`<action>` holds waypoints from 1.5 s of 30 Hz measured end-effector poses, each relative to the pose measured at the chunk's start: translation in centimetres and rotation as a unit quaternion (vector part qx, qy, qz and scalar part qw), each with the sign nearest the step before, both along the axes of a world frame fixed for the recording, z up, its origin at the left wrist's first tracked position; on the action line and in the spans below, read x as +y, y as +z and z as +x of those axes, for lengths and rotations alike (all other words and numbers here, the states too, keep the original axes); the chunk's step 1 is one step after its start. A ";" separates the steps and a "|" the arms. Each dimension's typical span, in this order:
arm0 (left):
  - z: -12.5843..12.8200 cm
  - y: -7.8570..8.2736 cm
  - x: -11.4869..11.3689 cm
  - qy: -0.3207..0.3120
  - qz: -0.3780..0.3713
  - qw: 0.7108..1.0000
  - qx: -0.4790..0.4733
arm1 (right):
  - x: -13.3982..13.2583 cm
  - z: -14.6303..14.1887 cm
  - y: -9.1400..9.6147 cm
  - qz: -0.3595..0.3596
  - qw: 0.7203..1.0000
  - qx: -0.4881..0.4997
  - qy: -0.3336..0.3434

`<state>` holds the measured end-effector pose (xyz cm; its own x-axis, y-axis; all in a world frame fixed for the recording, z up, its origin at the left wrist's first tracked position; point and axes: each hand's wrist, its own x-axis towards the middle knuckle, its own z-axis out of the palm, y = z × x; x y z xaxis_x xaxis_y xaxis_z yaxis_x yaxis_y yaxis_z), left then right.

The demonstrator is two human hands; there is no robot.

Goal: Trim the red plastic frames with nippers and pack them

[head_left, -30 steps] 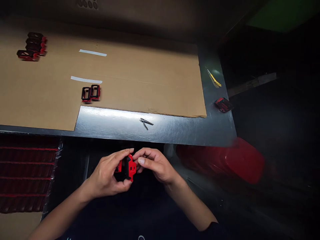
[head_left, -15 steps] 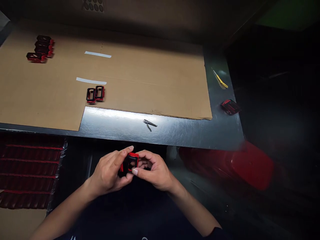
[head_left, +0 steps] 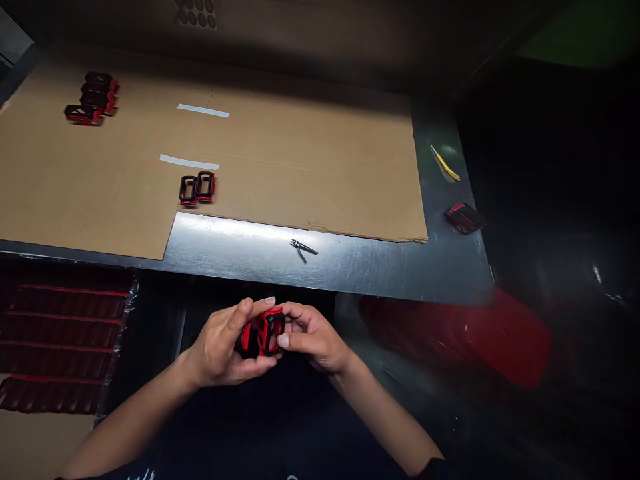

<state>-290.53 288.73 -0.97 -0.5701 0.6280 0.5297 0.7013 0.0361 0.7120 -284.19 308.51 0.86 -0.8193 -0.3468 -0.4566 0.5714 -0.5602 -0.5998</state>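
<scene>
Both hands hold one small red and black plastic part (head_left: 265,331) below the front edge of the metal table (head_left: 350,267). My left hand (head_left: 223,347) wraps its fingers round the part's left side, thumb on top. My right hand (head_left: 310,337) pinches the right side with fingers curled. On the cardboard sheet (head_left: 300,160) lie two similar red and black frames (head_left: 197,188) side by side. A stack of more such parts (head_left: 93,99) sits at the far left of the cardboard.
Small metal tweezers (head_left: 303,248) lie on the bare steel strip near the front edge. A yellow tool (head_left: 444,163) and another red and black part (head_left: 464,217) rest at the table's right side. Red trays (head_left: 60,333) are stacked lower left; a red bin (head_left: 480,337) sits lower right.
The part has been turned between my fingers, its open black frame now facing up and right. Both hands stayed together below the table edge, and the view shifted slightly left.
</scene>
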 end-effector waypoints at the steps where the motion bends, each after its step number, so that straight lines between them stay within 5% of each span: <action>1: 0.1 0.1 0.1 0.009 0.003 1.000 -0.009 | 0.0 0.0 -0.1 -0.011 1.000 -0.013 -0.004; 7: 0.6 0.0 -0.1 0.051 -0.029 0.992 -0.115 | -0.4 0.0 -0.7 -0.053 0.996 -0.067 -0.005; 14: 1.0 0.0 0.0 0.035 -0.136 0.980 -0.143 | -1.0 -0.7 0.1 0.080 0.995 -0.055 -0.007; 22: 1.5 -0.5 -0.9 0.031 -0.006 0.957 -0.288 | 0.5 -0.9 1.3 0.267 0.962 0.034 -0.042; 30: 1.8 -1.1 -0.9 0.016 0.032 0.978 -0.205 | -0.7 -1.2 3.4 0.325 0.941 0.068 0.066; 42: 1.8 -0.9 -0.9 0.026 0.029 0.965 -0.258 | -0.6 -0.4 1.7 0.231 0.970 0.051 0.059; 45: 1.9 -1.0 -1.0 0.031 0.039 0.962 -0.270 | -0.2 -0.3 1.4 0.286 0.955 0.072 0.022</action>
